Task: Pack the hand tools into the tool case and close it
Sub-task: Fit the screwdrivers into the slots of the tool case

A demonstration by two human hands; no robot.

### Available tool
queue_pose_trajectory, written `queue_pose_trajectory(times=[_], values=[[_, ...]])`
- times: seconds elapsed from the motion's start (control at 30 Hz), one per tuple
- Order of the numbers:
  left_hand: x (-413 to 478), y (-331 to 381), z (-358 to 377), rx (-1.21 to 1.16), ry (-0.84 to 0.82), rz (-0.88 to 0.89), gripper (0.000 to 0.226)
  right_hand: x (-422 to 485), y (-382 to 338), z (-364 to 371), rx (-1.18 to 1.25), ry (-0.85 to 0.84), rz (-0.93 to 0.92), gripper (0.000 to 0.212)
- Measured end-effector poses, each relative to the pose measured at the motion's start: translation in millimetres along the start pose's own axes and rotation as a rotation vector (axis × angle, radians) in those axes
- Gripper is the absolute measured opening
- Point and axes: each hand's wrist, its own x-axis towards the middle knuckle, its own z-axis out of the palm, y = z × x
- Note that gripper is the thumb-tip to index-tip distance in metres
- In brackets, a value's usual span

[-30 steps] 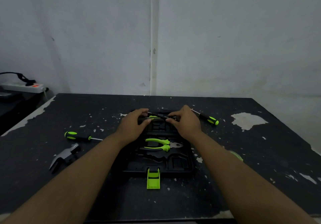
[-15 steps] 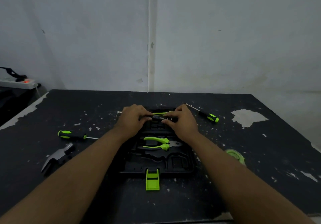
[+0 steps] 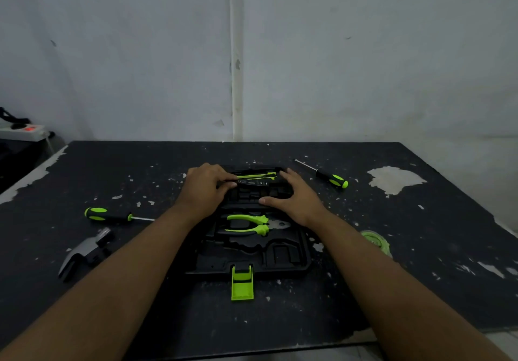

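The black tool case (image 3: 291,259) lies open in the middle of the table, its green latch (image 3: 242,282) pointing toward me. Green-handled pliers (image 3: 252,223) rest in a slot in it. At the case's far end lies a slim black and green tool (image 3: 256,182). My left hand (image 3: 204,192) pinches its left end. My right hand (image 3: 297,201) hovers over the right end with its fingers spread, holding nothing. One screwdriver (image 3: 112,215) lies left of the case, another (image 3: 328,177) at the far right. A hammer (image 3: 84,251) lies at the near left.
A round green object (image 3: 377,241) sits right of the case, partly behind my right forearm. A white power strip (image 3: 25,132) lies on a surface beyond the table's left edge. A wall stands close behind the table.
Both hands lowered the slim tool onto the case's far end. My right hand has let go of it and spread its fingers; my left still has its end.
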Motion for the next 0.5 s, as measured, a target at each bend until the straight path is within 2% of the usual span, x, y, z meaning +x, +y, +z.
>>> queue_pose_trajectory(times=[0.17,0.5], values=[[1.5,2.6,0.2,-0.011,-0.029,0.006,0.015,-1.1,-3.7,-0.9,-0.003,-0.003,0.027,0.117],[6.1,6.5,-3.4,-0.14,-0.138,-0.006,0.016,-2.0,-5.8,-3.1,0.072,-0.055,0.137,0.146]])
